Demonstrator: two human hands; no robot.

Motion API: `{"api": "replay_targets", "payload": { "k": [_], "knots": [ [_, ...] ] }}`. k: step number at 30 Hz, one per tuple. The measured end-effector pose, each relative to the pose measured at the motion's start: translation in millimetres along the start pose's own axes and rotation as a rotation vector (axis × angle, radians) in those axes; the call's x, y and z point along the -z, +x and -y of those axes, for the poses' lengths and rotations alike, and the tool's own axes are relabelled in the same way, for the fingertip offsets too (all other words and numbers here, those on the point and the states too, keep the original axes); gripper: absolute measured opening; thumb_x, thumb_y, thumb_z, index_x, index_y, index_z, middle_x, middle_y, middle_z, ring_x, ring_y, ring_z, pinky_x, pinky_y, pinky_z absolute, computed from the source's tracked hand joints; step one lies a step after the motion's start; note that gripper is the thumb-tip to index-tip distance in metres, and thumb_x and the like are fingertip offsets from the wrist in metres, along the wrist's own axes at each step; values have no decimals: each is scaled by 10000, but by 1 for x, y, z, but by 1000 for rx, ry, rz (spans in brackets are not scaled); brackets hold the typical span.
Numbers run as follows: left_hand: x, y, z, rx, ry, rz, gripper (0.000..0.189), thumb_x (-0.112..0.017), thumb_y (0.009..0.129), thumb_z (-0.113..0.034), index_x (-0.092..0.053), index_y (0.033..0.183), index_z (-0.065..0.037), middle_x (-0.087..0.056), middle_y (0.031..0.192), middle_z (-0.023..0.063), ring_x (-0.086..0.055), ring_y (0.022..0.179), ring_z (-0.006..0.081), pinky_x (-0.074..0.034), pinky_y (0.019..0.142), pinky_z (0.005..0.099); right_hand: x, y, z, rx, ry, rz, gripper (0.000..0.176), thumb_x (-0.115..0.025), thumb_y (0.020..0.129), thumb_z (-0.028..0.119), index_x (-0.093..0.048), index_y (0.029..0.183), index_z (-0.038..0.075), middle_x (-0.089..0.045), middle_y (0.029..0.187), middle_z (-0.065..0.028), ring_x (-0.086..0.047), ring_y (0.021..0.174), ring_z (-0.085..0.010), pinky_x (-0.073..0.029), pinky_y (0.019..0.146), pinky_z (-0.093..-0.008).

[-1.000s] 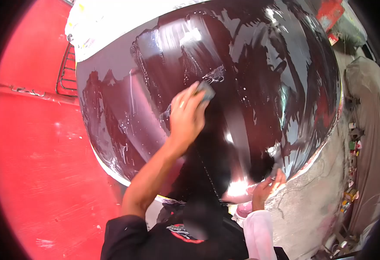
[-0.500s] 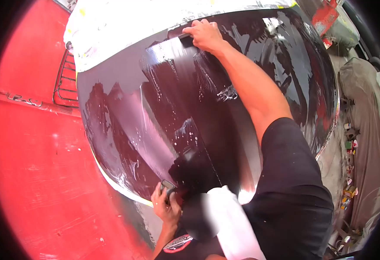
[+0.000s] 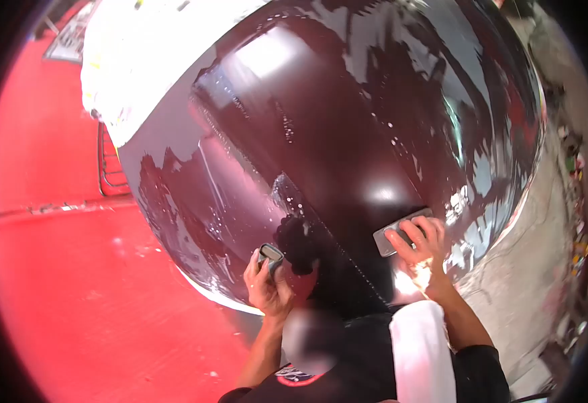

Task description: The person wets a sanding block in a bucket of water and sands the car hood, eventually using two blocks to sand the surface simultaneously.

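A dark, glossy car hood (image 3: 348,154) fills the middle of the view, wet with streaks and droplets. My right hand (image 3: 423,252) lies over a flat grey sanding block (image 3: 389,240), fingers curled across its top, on the near right part of the hood. Closer to the near left edge, my left hand (image 3: 267,290) grips a small dark object with a pale oval face (image 3: 271,253). Its exact kind I cannot tell. That hand is raised in front of the panel.
White masking sheet (image 3: 150,60) covers the area beyond the hood at the upper left. A red floor (image 3: 106,289) lies on the left, with a black metal rack (image 3: 111,164) near the sheet. Small colourful items (image 3: 581,248) line the grey floor at right.
My right hand has come from the hood's far edge down to its near right part with the sanding block. My left hand has shifted slightly up. The camera view has turned.
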State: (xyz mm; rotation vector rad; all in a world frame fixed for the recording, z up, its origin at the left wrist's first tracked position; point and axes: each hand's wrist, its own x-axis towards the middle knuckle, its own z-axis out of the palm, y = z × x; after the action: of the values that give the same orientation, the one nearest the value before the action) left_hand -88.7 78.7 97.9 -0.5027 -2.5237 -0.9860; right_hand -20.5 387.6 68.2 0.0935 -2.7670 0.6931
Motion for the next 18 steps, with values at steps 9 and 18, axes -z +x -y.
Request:
{"api": "replay_targets", "payload": {
  "k": [9,18],
  "knots": [
    [0,-8,-14,370,-334,123,456,-627,986,-71,-403,1379,-19,-602,1225,149,-591,1074,182,-481,924,313,-32,-15,-4,-16,-76,-379,507,-700,657,129,-738,1136,293,-623,1163,-8,-549,1099,-237,-465,960,-483],
    [1,-9,-45,461,-531,122,435,-573,1030,-151,-412,1398,17,-638,1156,114,-589,919,106,-498,793,249,-28,-18,-8,-5,-47,-286,743,-784,513,134,-681,1233,288,-573,1229,-29,-517,1144,-273,-413,1001,-525]
  ]
}}
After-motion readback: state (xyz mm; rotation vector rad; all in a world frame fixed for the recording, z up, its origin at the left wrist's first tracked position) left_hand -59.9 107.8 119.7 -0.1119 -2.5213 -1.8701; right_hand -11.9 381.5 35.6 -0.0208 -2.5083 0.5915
